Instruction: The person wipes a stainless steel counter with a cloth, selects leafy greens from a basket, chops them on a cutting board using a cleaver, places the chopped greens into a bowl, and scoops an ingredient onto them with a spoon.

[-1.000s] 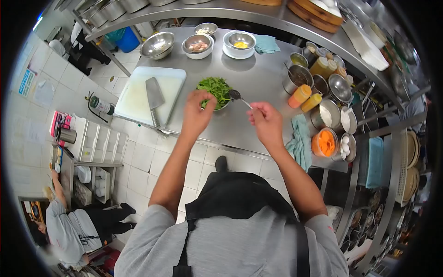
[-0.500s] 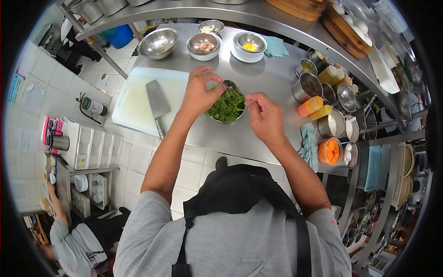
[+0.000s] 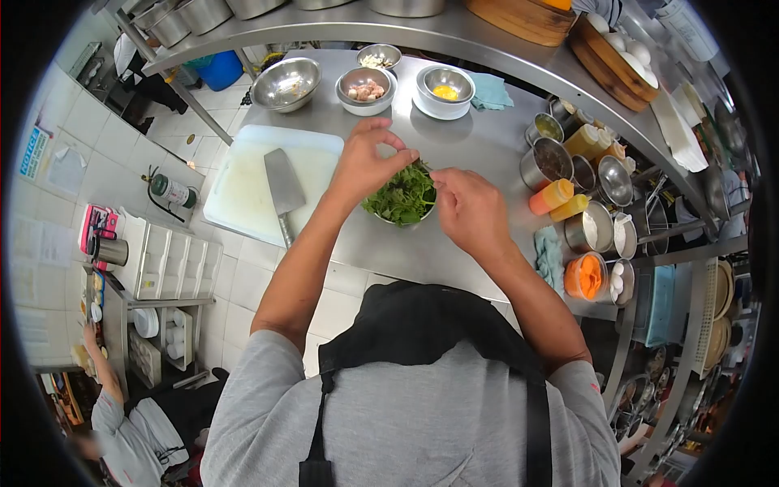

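A bowl of green leaves [image 3: 399, 198] stands on the steel table between my hands. My left hand [image 3: 375, 162] is over the bowl's upper left rim, thumb and index finger pinched together; what lies between them is too small to tell. At the bowl's right edge, my right hand [image 3: 469, 203] is closed, its fingertips near the leaves. The dark-tipped spoon seen earlier cannot be made out now. Left of the bowl, a cleaver [image 3: 284, 183] rests on a white cutting board [image 3: 235, 183].
Metal bowls, one with pinkish pieces [image 3: 365, 89], line the table's back. Right of my hands are squeeze bottles [image 3: 552, 197], a teal cloth [image 3: 549, 256] and an orange-filled container [image 3: 585, 277]. A steel shelf [image 3: 324, 18] crosses above. Another person [image 3: 142, 430] is at lower left.
Both hands have come in closer around the bowl. The spoon, in my right hand a second ago, went over to the leaves by my left hand and is now out of sight.
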A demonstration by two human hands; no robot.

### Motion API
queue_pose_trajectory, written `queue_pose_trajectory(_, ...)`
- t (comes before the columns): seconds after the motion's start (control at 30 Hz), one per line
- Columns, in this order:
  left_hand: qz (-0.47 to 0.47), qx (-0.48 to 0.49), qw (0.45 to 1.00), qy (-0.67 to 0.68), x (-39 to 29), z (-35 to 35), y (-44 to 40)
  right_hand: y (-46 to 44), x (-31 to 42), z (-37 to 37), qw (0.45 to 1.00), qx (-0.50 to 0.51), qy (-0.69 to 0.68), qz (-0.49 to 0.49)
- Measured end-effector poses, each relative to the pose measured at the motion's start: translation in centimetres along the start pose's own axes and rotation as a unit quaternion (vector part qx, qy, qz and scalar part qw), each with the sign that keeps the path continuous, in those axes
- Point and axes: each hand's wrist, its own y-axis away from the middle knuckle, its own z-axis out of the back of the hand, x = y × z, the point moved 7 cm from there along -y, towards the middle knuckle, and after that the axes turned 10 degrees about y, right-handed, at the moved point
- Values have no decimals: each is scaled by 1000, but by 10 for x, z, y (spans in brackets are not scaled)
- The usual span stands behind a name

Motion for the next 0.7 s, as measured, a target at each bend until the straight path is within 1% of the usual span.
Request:
queue_pose_trajectory(0.07, -4, 6, 1000, 12, -5, -2, -3, 1, -13, -1, 997, -10, -47, -56)
queue_pose_trajectory(0.27, -11, 20, 999, 23, -2, -11, -6, -3, -23, 2, 996, 10, -39, -74)
queue_pose_trajectory(0.37, -11, 25, 998, 49, 12, -15, -6, -1, -26, -1, 995, -11, -77, -69)
queue_pose_trajectory(0.43, -7, 26, 998, 51, 18, -16, -4, -1, -28, -3, 996, -5, -65, -62)
queue_pose_trajectory(0.53, -7, 24, 999, 43, 35, -18, -2, 0, -22, -6, 999, -1, -17, -30)
queue_pose_trajectory(0.63, -5, 17, 999, 50, 31, -20, 2, 0, -17, -11, 1000, 8, 27, -2)
queue_pose_trajectory(0.7, 7, 10, 997, 81, 43, -21, 3, 1, -12, -14, 999, 22, 46, 6)
